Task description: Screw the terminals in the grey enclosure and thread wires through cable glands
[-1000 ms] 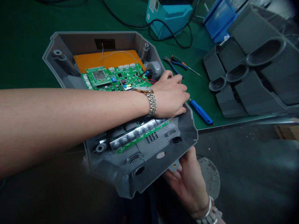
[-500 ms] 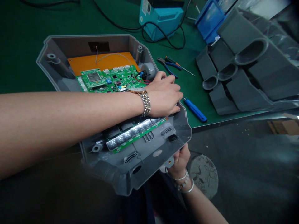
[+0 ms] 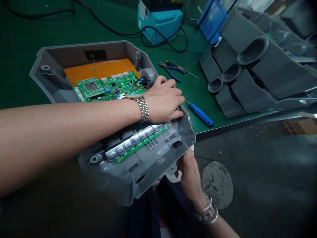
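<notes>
A grey plastic housing is tilted over the bench edge, its inside facing me. My left hand, with a watch on the wrist, reaches across it and is closed over its right wall. Inside lie an orange plate, a green circuit board and a row of metal terminals along a lower green board. My forearm covers the middle part. Below the near right corner is my right hand, bangles on its wrist; the housing hides its fingertips. White and dark red bits show beside that hand.
On the green bench lie a blue-handled tool, pliers and a thin screwdriver. A teal device with a black cable stands behind. Grey bins are stacked at right; a round stool is below.
The view has shifted, so the bench things sit farther left. My right hand has moved down and its fingers look straighter. My left hand keeps its place on the housing wall.
</notes>
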